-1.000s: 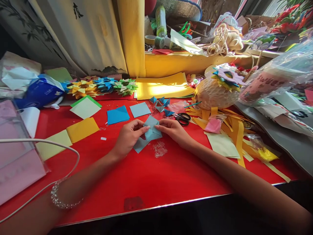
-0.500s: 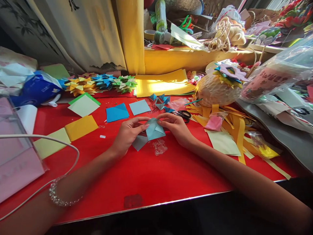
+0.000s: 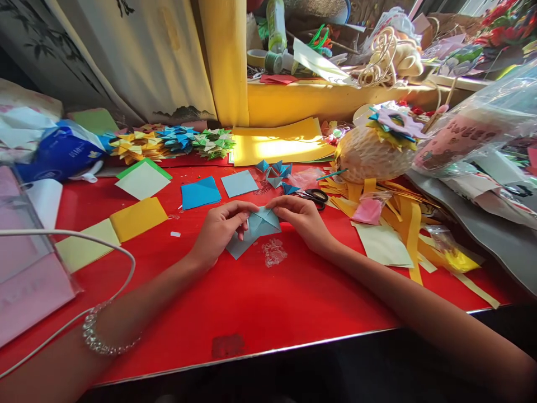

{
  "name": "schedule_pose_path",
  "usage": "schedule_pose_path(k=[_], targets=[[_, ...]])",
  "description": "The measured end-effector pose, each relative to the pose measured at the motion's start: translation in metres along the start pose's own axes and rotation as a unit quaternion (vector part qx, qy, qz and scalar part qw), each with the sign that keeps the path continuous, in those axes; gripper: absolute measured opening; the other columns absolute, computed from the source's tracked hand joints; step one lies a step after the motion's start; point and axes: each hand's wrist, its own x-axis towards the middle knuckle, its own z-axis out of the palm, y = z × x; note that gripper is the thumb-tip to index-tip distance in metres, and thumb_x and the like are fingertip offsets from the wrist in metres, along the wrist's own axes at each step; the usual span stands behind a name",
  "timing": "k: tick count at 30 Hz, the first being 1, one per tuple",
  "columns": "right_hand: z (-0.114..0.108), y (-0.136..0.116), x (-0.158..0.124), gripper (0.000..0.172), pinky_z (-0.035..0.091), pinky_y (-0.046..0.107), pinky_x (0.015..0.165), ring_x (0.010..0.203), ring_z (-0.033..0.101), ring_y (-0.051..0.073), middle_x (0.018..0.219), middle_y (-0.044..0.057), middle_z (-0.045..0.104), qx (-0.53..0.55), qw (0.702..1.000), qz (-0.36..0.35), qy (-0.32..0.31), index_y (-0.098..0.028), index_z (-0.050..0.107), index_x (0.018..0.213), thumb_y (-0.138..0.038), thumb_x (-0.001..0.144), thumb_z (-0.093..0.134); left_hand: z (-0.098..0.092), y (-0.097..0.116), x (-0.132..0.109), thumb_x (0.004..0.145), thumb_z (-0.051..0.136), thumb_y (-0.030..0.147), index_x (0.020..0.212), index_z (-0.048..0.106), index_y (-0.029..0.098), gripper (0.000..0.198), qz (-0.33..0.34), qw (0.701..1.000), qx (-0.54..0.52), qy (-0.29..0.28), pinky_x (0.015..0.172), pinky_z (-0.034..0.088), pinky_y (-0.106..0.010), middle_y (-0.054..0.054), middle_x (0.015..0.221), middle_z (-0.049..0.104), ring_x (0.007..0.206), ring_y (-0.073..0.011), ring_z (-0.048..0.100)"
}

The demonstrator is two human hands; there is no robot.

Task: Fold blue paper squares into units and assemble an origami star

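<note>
Between my two hands is a light blue folded paper [image 3: 265, 223] with diagonal creases. My left hand [image 3: 220, 229] pinches its upper left edge between thumb and fingers. The upper right edge is pinched by my right hand [image 3: 302, 221]. Below the left fingers a grey-blue paper square [image 3: 238, 247] lies on the table, partly covered. Just beyond the hands are small folded blue paper pieces [image 3: 274, 174], a light blue paper stack [image 3: 239, 183] and a darker blue paper stack [image 3: 200, 193]. Black-handled scissors [image 3: 315, 197] lie behind my right hand.
On the red table [image 3: 268, 313] lie yellow papers [image 3: 139, 219], green papers [image 3: 144, 179] and finished paper stars [image 3: 138, 146]. Yellow strips [image 3: 413, 235] and a woven ball [image 3: 373, 151] are at right. A white cable [image 3: 133, 263] crosses the left side. Clear scraps [image 3: 274, 253] lie near my hands.
The held paper has been turned and folded, so its lower point no longer hangs down and its lower edge is flatter. Both hands have shifted only slightly.
</note>
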Motion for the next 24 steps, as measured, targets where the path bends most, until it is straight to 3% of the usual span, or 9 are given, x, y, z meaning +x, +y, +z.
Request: schedule_pose_path(k=[3,9,15,20,24], targets=[[-0.0009,0.0013,-0.0004,0.018,0.044,0.021,0.066,0.073,0.055,0.010,0.081,0.001,0.062,-0.028,1.000,-0.012,-0.001,-0.017,0.067,0.086,-0.017,0.076,0.051,-0.0002,0.0012,-0.0005,0.078,0.053,0.025,0.091,0.064,0.018,0.018,-0.013,1.000,-0.008,-0.006,0.042,0.036,-0.017,0.004,0.053,0.046,0.045,-0.0059,0.041],[-0.0010,0.0019,-0.0028,0.018,0.045,0.024,0.067,0.073,0.055,0.013,0.081,0.002,0.063,-0.098,0.995,-0.034,-0.005,-0.017,0.066,0.087,-0.022,0.079,0.050,0.0021,0.0056,-0.0005,0.074,0.058,0.033,0.087,0.062,0.016,0.022,-0.027,0.999,-0.042,0.005,0.045,0.043,-0.020,0.000,0.065,0.056,0.055,-0.0104,0.051],[-0.0002,-0.0059,-0.0045,0.015,0.045,0.025,0.068,0.075,0.056,0.014,0.082,0.003,0.063,-0.131,0.990,-0.045,-0.023,-0.016,0.064,0.084,-0.021,0.078,0.051,0.0016,0.0052,0.0003,0.071,0.063,0.036,0.085,0.063,0.018,0.024,-0.028,0.999,-0.012,0.019,0.036,0.024,-0.017,0.007,0.046,0.038,0.039,-0.0044,0.032],[0.0005,-0.0040,-0.0013,0.022,0.047,0.025,0.068,0.075,0.056,0.013,0.084,0.003,0.061,-0.033,0.999,0.014,-0.031,-0.017,0.061,0.093,-0.033,0.080,0.052,0.0012,0.0044,-0.0002,0.074,0.061,0.036,0.089,0.062,0.018,0.023,-0.006,1.000,-0.011,-0.004,0.039,0.036,-0.017,0.003,0.051,0.049,0.046,-0.0077,0.044],[-0.0005,-0.0001,-0.0002,0.026,0.044,0.024,0.062,0.068,0.053,0.013,0.077,0.003,0.062,-0.121,0.992,0.003,-0.026,-0.015,0.063,0.084,-0.038,0.081,0.052,0.0001,0.0035,0.0012,0.074,0.060,0.034,0.095,0.063,0.018,0.027,-0.013,0.999,0.001,-0.029,0.046,0.044,-0.019,0.001,0.056,0.057,0.050,-0.0095,0.052]])
